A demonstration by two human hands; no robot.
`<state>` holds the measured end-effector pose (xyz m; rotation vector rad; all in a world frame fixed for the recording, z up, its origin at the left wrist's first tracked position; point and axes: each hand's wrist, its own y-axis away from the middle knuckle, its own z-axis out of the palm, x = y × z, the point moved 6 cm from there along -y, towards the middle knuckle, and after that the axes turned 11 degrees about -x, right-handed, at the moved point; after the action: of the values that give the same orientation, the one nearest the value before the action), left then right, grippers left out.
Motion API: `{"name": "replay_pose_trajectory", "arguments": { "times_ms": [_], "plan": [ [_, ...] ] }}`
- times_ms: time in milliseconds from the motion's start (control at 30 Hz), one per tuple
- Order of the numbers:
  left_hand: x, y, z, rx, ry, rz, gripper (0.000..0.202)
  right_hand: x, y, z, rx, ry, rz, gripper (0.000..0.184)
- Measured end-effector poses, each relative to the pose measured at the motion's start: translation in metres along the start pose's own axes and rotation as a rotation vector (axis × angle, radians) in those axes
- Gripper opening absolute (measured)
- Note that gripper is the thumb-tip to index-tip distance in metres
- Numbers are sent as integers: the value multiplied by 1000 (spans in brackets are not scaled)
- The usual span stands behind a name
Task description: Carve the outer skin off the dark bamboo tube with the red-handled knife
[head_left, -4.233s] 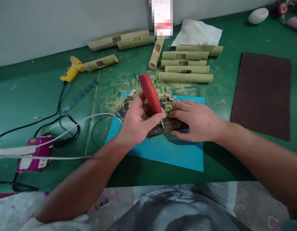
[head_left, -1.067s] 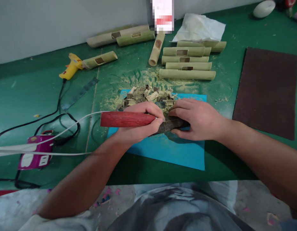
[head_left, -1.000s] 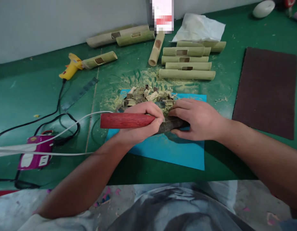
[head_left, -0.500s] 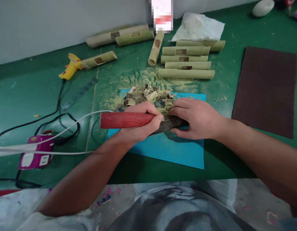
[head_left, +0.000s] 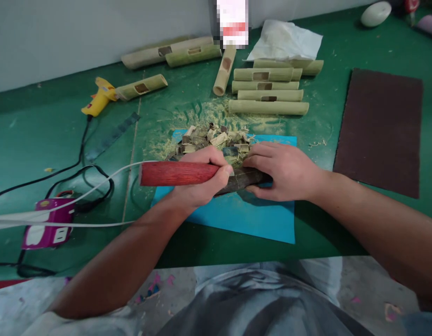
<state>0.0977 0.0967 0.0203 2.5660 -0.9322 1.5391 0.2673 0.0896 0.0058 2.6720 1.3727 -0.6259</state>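
Note:
My left hand [head_left: 198, 182] is closed round a red-handled carving knife [head_left: 175, 173], whose handle lies level and points left. Its short blade meets a dark bamboo piece [head_left: 244, 178] lying on a blue sheet [head_left: 244, 217]. My right hand [head_left: 284, 170] is curled over the right part of that dark piece and presses it down. A heap of bamboo chips [head_left: 214, 138] lies just behind both hands, at the sheet's far edge.
Several pale bamboo tubes [head_left: 268, 107] with cut windows lie behind on the green table [head_left: 44, 140]. A yellow glue gun [head_left: 96, 99], a purple power strip [head_left: 47, 228] and cables are at the left. A dark brown mat [head_left: 378, 130] lies at the right, a white cloth [head_left: 286, 42] behind.
Four seconds ago the red handle stood upright; it has swung down to lie level, pointing left. Over the last second both hands have hardly moved.

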Motion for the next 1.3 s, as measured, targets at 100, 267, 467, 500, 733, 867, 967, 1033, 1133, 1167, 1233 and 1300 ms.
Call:
{"name": "replay_pose_trajectory", "arguments": {
  "times_ms": [100, 267, 467, 500, 733, 867, 967, 1033, 1133, 1167, 1233, 1300],
  "plan": [
    [1, 1, 0, 5, 21, 67, 19, 0, 0, 0, 0, -7, 5, 32],
    [2, 3, 0, 13, -22, 27, 15, -1, -1, 0, -11, -3, 20, 32],
    [8, 4, -4, -103, -29, -11, 33, -2, 2, -1, 10, 33, 13, 33],
    [10, 5, -6, -108, -17, 6, 38, -3, 2, -3, 28, 37, 15, 33],
    [17, 14, -13, 84, -125, -20, 29, -7, 6, -9, 149, 59, 115, 33],
    [14, 11, -10, 121, -83, 3, 22, -9, 5, -8, 160, 103, 172, 32],
    [10, 8, -6, 89, -39, -1, 23, -9, 5, -5, 134, 115, 211, 30],
    [9, 6, -6, 81, -37, -31, 24, -9, 4, -2, 115, 115, 230, 30],
    [9, 6, -6, 74, -71, -87, 22, -8, 4, 2, 86, 114, 252, 29],
    [9, 6, -6, 73, -93, -99, 21, -8, 4, 3, 79, 114, 260, 28],
    [10, 7, -6, 82, -146, -117, 19, -8, 4, 5, 68, 116, 274, 27],
    [10, 8, -6, 107, -179, -117, 20, -10, 4, 6, 64, 121, 283, 27]
  ]
}}
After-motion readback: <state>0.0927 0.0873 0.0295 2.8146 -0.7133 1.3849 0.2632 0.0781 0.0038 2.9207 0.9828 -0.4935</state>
